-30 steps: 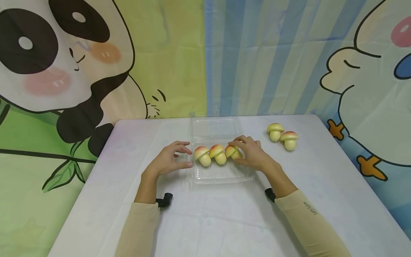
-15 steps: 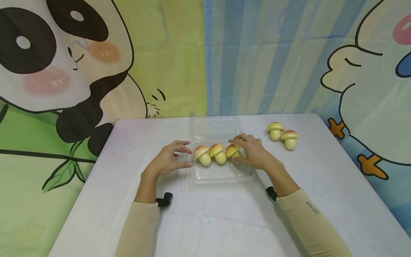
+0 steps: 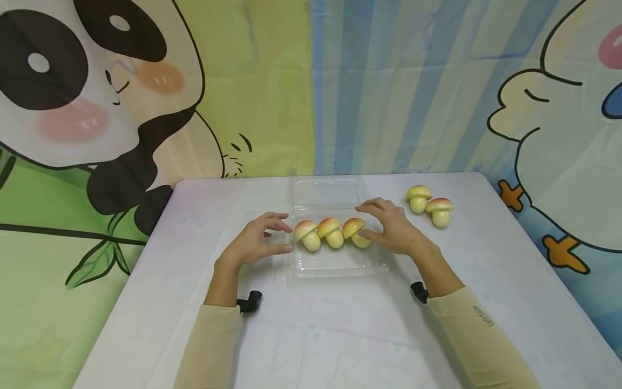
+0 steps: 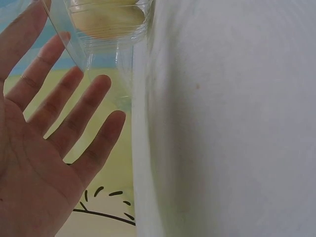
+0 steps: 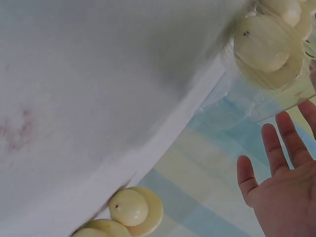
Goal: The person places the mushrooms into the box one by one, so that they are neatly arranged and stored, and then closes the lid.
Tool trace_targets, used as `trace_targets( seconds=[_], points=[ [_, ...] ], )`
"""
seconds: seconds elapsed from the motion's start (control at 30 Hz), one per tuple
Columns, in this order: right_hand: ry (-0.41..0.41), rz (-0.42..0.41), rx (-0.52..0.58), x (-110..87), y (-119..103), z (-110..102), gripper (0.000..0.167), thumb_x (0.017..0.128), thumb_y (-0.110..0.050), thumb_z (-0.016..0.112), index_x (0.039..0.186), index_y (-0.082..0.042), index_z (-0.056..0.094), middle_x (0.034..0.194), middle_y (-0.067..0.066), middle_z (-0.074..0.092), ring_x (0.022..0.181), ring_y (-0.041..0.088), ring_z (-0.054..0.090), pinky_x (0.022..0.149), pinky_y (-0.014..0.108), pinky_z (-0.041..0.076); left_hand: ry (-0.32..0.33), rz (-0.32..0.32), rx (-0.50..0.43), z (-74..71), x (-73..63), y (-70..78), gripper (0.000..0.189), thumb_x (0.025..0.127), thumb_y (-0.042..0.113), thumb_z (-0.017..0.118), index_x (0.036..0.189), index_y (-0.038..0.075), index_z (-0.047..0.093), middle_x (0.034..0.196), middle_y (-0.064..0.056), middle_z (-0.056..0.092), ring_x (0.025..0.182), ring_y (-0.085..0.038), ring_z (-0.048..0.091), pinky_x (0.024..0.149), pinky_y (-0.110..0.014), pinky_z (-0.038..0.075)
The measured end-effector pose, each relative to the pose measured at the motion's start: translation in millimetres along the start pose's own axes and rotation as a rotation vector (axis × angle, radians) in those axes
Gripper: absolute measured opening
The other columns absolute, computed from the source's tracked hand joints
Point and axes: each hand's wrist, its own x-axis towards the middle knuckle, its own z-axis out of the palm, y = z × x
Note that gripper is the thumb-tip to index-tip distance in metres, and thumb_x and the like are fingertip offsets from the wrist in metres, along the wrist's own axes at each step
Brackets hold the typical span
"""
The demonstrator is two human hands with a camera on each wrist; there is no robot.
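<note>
A clear plastic clamshell box (image 3: 335, 263) lies on the table with its lid (image 3: 325, 193) folded back. Three toy mushrooms with yellow-and-red caps stand in a row inside it: a left one (image 3: 307, 235), a middle one (image 3: 330, 232) and a right one (image 3: 357, 232). My left hand (image 3: 256, 239) is at the box's left rim, its fingers spread and thumb apart; in the left wrist view its fingertips (image 4: 102, 83) reach the clear wall. Beside the right mushroom, my right hand (image 3: 396, 227) has its fingers extended and holds nothing.
At the table's back right stand two more toy mushrooms, one yellow-capped (image 3: 418, 199) and one red-capped (image 3: 440, 212), close together. The white table (image 3: 320, 324) ends at a cartoon-printed backdrop (image 3: 262, 97). Both wrists wear small black cameras.
My right hand has come off the right mushroom and moved slightly right and back, uncovering it. The left hand has stayed at the box's left rim.
</note>
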Motion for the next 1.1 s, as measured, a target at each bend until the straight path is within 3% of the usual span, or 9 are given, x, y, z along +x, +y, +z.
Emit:
trace_targets(
  seconds=[0.13, 0.3, 0.5, 0.67, 0.83, 1.1],
  points=[
    [0.048, -0.017, 0.006, -3.3, 7, -2, 0.048, 0.096, -0.025, 0.074, 0.140, -0.012, 0.060, 0.139, 0.013, 0.055, 0.128, 0.040, 0.051, 0.096, 0.069, 0.038, -0.002, 0.011, -0.004, 0.6, 0.4, 0.8, 0.049, 0.081, 0.035, 0.089, 0.119, 0.010, 0.071, 0.155, -0.004, 0.049, 0.126, -0.023, 0.060, 0.107, -0.054, 0.049],
    [0.102, -0.039, -0.009, -8.5, 15, -5, 0.045, 0.096, -0.021, 0.074, 0.137, -0.010, 0.061, 0.135, 0.015, 0.058, 0.125, 0.041, 0.054, 0.101, 0.064, 0.043, -0.002, 0.007, -0.013, 0.7, 0.0, 1.4, 0.049, 0.081, 0.034, 0.090, 0.119, 0.009, 0.071, 0.155, -0.004, 0.049, 0.126, -0.023, 0.060, 0.108, -0.054, 0.049],
    [0.126, -0.012, -0.027, -16.0, 25, -9, 0.044, 0.096, -0.020, 0.074, 0.137, -0.007, 0.062, 0.134, 0.016, 0.058, 0.124, 0.040, 0.054, 0.095, 0.064, 0.043, -0.002, 0.002, -0.009, -0.1, -0.4, 1.5, 0.049, 0.081, 0.034, 0.090, 0.119, 0.010, 0.071, 0.155, -0.003, 0.049, 0.126, -0.023, 0.060, 0.107, -0.053, 0.049],
    [0.151, -0.011, -0.046, -21.2, 32, -12, 0.044, 0.095, -0.018, 0.075, 0.135, -0.005, 0.063, 0.133, 0.018, 0.059, 0.123, 0.040, 0.055, 0.097, 0.061, 0.048, -0.005, -0.008, 0.004, -0.6, -0.2, 0.5, 0.049, 0.081, 0.035, 0.089, 0.119, 0.010, 0.070, 0.155, -0.003, 0.049, 0.126, -0.021, 0.060, 0.107, -0.052, 0.050],
    [0.156, 0.009, -0.044, -26.5, 39, -20, 0.042, 0.095, -0.015, 0.074, 0.134, -0.004, 0.063, 0.133, 0.019, 0.059, 0.124, 0.043, 0.052, 0.100, 0.064, 0.044, -0.006, -0.005, -0.004, 0.3, 0.0, -1.2, 0.049, 0.082, 0.036, 0.089, 0.119, 0.010, 0.070, 0.155, -0.004, 0.049, 0.126, -0.021, 0.060, 0.108, -0.052, 0.049],
    [0.214, -0.031, -0.091, -31.2, 51, -37, 0.043, 0.090, -0.008, 0.078, 0.131, -0.003, 0.064, 0.127, 0.021, 0.060, 0.118, 0.041, 0.054, 0.090, 0.061, 0.047, -0.004, -0.014, 0.001, -1.1, -0.4, -0.1, 0.049, 0.082, 0.037, 0.089, 0.120, 0.010, 0.070, 0.156, -0.003, 0.049, 0.126, -0.021, 0.059, 0.107, -0.052, 0.050]
  ],
)
